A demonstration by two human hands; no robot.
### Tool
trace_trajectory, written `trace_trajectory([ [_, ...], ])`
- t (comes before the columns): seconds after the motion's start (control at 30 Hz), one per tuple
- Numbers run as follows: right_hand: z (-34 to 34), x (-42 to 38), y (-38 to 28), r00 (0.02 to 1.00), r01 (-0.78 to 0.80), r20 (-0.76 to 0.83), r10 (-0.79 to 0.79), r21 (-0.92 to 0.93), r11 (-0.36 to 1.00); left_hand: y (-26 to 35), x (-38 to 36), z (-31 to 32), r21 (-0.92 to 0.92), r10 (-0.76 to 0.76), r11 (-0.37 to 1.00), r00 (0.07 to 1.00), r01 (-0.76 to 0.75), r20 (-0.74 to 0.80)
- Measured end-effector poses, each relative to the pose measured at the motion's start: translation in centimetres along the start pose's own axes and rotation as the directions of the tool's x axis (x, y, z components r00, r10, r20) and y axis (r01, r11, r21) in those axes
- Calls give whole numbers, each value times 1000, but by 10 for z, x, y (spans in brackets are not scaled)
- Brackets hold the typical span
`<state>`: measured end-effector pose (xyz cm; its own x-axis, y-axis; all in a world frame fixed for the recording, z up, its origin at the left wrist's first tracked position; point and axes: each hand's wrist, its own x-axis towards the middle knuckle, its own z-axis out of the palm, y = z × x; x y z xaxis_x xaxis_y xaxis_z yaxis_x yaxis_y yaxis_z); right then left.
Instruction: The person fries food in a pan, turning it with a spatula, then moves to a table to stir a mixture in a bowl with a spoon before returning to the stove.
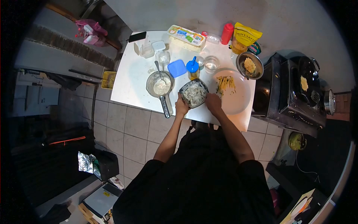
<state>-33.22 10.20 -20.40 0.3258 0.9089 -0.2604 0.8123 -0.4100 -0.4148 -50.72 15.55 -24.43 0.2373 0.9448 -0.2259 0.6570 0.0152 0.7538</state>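
Observation:
Near the front edge of the white table, a dark square bowl [194, 93] of pale, shredded-looking food sits between my hands. My left hand [181, 107] grips its left rim, fingers wrapped round the edge. At the right rim is my right hand [213, 103], its fingers closed; what they hold, if anything, is too small to name. Left of the bowl stands a saucepan [159, 85] with white batter and a spoon [158, 67]. To the right lies a large round plate [240, 97] with a pile of yellowish strips [226, 84].
Behind the bowl are a blue-topped bottle [192, 68] and a blue lid [176, 68]. An egg carton [186, 38], red bottle [227, 33] and yellow pouch [246, 34] line the back. A metal bowl [257, 71] holds a fried piece. Right is a stove with a black pan [309, 72].

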Motion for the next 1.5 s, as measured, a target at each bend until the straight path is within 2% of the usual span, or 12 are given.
trace_trajectory([
  [0.1,-9,-1,-5,999,-16,-36,15,-35,999,4,5,-2,-73,-3,997,999,7,48],
  [0.13,-13,-1,-6,999,-15,-32,13,-39,999,6,6,-4,-123,-103,985,988,117,116],
  [0.23,-19,0,-12,998,-30,-53,32,46,999,-4,9,1,-154,-110,980,988,127,112],
  [0.37,-2,-3,-9,999,-16,-31,17,13,1000,-7,11,5,-112,-56,992,997,62,62],
  [0.53,-3,-4,1,999,31,-16,-33,-78,996,10,-1,0,-176,-132,974,988,144,75],
  [0.6,-8,-3,5,994,-62,-81,69,87,994,8,1,2,-238,-134,959,987,151,87],
  [0.73,-5,6,17,980,-184,-49,193,148,972,15,-8,2,-335,-201,915,973,227,109],
  [0.9,15,3,12,926,-366,5,378,254,895,10,-6,5,-372,-188,903,976,215,108],
  [1.0,21,-2,-3,959,-264,-73,275,137,955,11,-6,4,-397,-186,890,973,225,135],
  [1.1,4,-5,-7,954,-298,23,298,155,942,9,-3,3,-429,-186,873,972,232,147],
  [1.2,-9,-4,0,953,-288,-40,301,195,938,5,-5,8,-458,-184,859,973,228,141],
  [1.5,8,11,-7,946,-319,15,323,220,922,17,-7,-1,-408,-184,885,973,226,140],
])
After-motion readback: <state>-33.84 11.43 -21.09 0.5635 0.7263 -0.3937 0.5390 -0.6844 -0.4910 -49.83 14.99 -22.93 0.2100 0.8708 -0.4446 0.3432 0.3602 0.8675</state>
